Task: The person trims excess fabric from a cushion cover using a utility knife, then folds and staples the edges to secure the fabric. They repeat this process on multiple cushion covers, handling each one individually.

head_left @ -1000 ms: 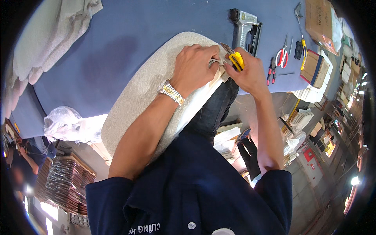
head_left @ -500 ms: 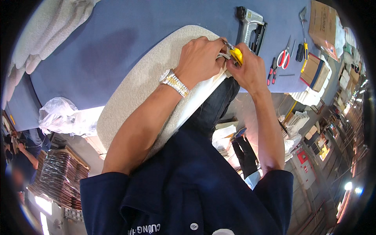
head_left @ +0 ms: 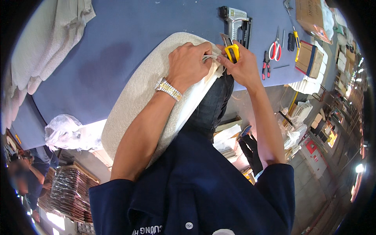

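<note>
Across my lap and the table edge lies a long rounded cushion panel (head_left: pixel 127 103) covered in beige fabric, its white underside showing along the right edge. My left hand (head_left: pixel 190 64) is closed at its far end, pinching a fold of the fabric edge (head_left: pixel 210 57). My right hand (head_left: pixel 244 67) is closed around a yellow utility knife (head_left: pixel 232 53), whose bare blade points up and away from the cloth. Its thumb and fingertips meet the same bit of fabric. The knife's lower part is hidden in the palm.
On the blue table (head_left: pixel 117 43) lie a staple gun (head_left: pixel 236 23), red-handled scissors (head_left: pixel 275 51), pliers (head_left: pixel 266 65) and a screwdriver (head_left: pixel 297 41). Beige fabric pieces (head_left: pixel 51 43) are heaped at far left. A plastic bag (head_left: pixel 64 131) hangs by the edge. Another person (head_left: pixel 33 172) works at lower left.
The knife has turned more upright, so its blade now stands away from the fabric fold. My left hand keeps its pinch. The whole view has shifted slightly.
</note>
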